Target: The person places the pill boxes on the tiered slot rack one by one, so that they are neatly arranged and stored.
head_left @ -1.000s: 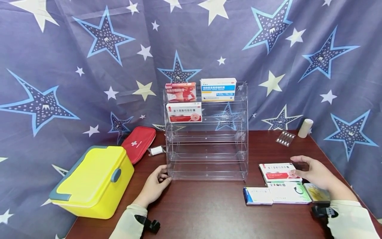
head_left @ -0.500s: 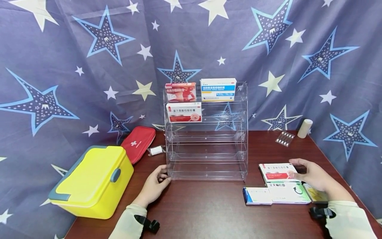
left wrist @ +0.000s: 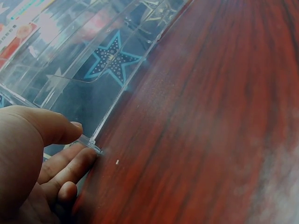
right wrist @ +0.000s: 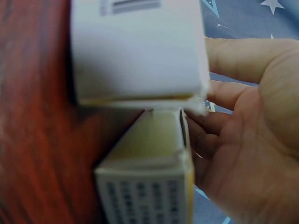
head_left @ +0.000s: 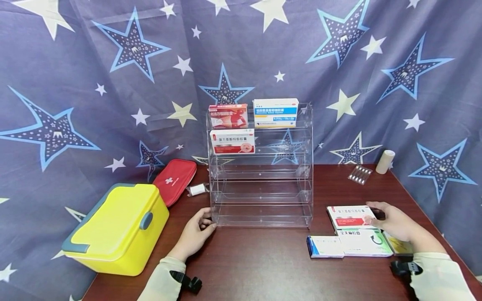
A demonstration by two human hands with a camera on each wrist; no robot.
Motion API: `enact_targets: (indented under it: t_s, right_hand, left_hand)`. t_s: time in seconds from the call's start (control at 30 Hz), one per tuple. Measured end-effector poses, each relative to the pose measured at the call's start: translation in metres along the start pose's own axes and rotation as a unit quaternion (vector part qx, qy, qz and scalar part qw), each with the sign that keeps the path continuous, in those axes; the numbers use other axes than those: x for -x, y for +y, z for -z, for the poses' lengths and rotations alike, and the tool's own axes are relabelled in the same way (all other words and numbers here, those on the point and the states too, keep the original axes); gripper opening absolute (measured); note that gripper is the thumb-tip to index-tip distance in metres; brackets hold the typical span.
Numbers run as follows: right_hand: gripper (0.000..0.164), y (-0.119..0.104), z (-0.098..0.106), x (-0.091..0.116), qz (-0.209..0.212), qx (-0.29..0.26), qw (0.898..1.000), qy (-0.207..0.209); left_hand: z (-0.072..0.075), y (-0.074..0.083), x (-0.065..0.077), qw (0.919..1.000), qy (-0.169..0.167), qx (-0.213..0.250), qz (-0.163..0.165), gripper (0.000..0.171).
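My left hand (head_left: 197,232) pinches the lower left corner of a clear tiered display rack (head_left: 260,211); in the left wrist view thumb (left wrist: 60,128) and fingertips (left wrist: 84,158) lie on either side of that corner. My right hand (head_left: 395,221) grips the right end of a white-and-red medicine box (head_left: 348,212), thumb over its near part and forefinger at its far edge. Beside it lie a white-and-green box (head_left: 363,244), a white-and-blue box (head_left: 324,246) and a yellowish box (head_left: 399,244), partly under the hand. Close boxes hide the right fingertips in the right wrist view.
A red box (head_left: 227,117), a blue-and-white box (head_left: 275,113) and a white-and-red box (head_left: 232,142) stand in the upper tiers. Left are a yellow case (head_left: 116,225), red first-aid pouch (head_left: 175,179) and small white packet (head_left: 197,190). Back right: blister pack (head_left: 360,174), white roll (head_left: 385,161).
My right hand has moved slightly left and its fingers have closed in on the right end of the white-and-red box. The left hand and the rack stay where they were.
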State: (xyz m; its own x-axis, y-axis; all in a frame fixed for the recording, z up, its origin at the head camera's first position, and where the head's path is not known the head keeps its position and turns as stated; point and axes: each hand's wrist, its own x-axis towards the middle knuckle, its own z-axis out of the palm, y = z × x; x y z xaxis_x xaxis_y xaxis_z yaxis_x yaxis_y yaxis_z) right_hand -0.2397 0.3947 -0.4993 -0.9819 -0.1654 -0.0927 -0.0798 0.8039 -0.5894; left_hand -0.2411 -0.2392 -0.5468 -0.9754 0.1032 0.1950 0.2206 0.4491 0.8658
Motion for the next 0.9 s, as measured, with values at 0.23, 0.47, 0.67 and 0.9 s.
enact_targets:
  t_s: [0.23, 0.47, 0.67, 0.9]
  right_hand:
    - [0.076, 0.0007, -0.0017, -0.0009, 0.005, -0.016, 1.000, 0.016]
    - [0.066, 0.0033, -0.0018, -0.0027, -0.005, -0.050, 0.996, 0.070]
    - [0.043, 0.0030, -0.0001, -0.0014, 0.007, -0.049, 0.989, 0.139]
    - [0.031, 0.0002, 0.0039, 0.0034, 0.008, -0.057, 0.984, 0.169]
  left_hand:
    - [0.0014, 0.0026, 0.0008, 1.0000, -0.006, 0.005, -0.006, 0.046]
    - [0.0015, 0.0029, 0.0007, 1.0000, -0.005, 0.006, -0.003, 0.046]
    - [0.0013, 0.0037, 0.0007, 1.0000, -0.007, 0.002, 0.001, 0.046]
    - [0.0012, 0.0045, 0.0004, 0.9999, -0.010, 0.003, 0.004, 0.046]
